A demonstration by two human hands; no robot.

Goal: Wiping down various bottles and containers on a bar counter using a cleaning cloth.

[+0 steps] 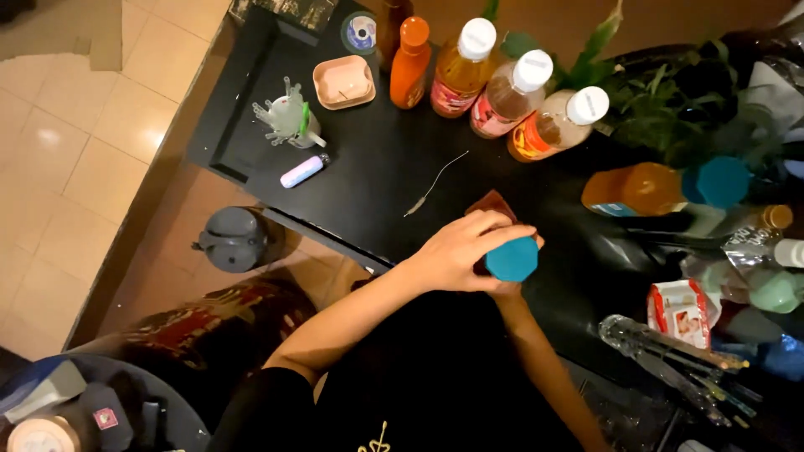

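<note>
At the far left a tiled floor (59, 151) runs beside a black table (377, 159), and a grey round object (234, 238) sits on the floor just under the table's edge. On the table's left part stand a clear cup of small plastic pieces (289, 121) and, just in front of it, a small pale lilac tube (303, 171) lying flat. Behind them is a pink dish (344, 82), and a thin cord (435, 182) lies loose near the middle. Further right a row of bottles begins with an orange bottle (409, 63), then three white-capped bottles (511, 96) leaning side by side. In the middle foreground the left hand (461, 249) curls over a dark bottle (496, 207), its fingers wrapped around the teal cap (512, 259). The right hand (505, 289) is mostly hidden beneath; whether it grips the bottle cannot be told. To the right lies another orange bottle with a teal cap (645, 189), near green plants (670, 109), and a red-and-white packet (678, 310) beside clear-wrapped pens (670, 356).
</note>
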